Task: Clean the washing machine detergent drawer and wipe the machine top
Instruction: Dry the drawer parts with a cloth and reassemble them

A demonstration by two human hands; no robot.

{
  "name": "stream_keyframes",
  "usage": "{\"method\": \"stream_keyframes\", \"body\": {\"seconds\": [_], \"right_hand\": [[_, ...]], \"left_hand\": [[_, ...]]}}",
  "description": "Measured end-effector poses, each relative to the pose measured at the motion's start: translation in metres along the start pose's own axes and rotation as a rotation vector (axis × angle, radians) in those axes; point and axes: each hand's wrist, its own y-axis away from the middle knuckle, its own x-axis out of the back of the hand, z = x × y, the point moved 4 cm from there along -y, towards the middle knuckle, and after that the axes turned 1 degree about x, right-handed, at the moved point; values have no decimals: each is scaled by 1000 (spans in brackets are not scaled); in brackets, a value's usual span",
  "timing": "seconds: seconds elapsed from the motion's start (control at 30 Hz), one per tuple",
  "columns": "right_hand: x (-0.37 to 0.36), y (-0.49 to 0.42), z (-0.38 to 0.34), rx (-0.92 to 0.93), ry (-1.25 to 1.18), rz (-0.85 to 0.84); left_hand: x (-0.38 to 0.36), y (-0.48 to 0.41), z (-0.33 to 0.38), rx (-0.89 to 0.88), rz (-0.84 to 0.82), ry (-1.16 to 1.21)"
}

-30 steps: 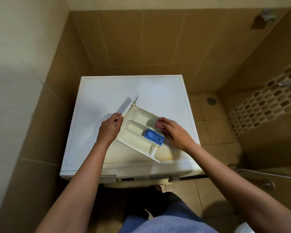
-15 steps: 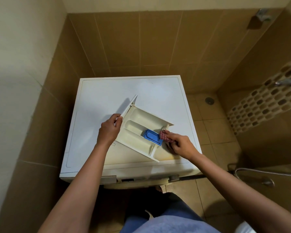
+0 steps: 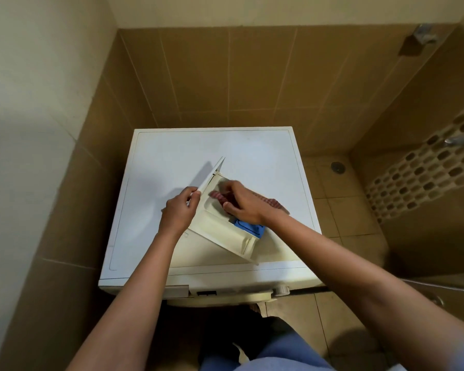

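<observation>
The cream detergent drawer [image 3: 220,236] lies at an angle on the white washing machine top [image 3: 172,156], its front panel tilted up at the far left. A blue insert [image 3: 248,228] sits in its right compartment. My left hand [image 3: 178,208] grips the drawer's front panel edge. My right hand [image 3: 243,203] is inside the drawer's far compartment, closed on a red checked cloth [image 3: 275,203] whose end trails out to the right behind my wrist.
Brown tiled walls close in behind and left of the machine. To the right are a tiled floor with a drain [image 3: 337,166], a patterned wall strip and a metal tap [image 3: 462,140]. The machine's front edge [image 3: 225,287] is near my legs.
My right hand moved from the drawer's right side beside the blue insert up and left into the far compartment, dragging the cloth along. My left hand kept its hold.
</observation>
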Motion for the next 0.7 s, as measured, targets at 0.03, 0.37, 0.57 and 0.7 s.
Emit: {"method": "stream_keyframes", "body": {"seconds": [0.03, 0.37, 0.57, 0.7], "right_hand": [[-6, 2, 6, -20, 6, -27], [-12, -6, 21, -283, 363, -198], [-13, -39, -4, -187, 178, -165], [-22, -41, -11, -110, 169, 126]], "left_hand": [[0, 0, 0, 2, 0, 1], [-2, 1, -2, 35, -1, 97], [-1, -2, -2, 17, -1, 86], [0, -2, -1, 14, 10, 81]]}}
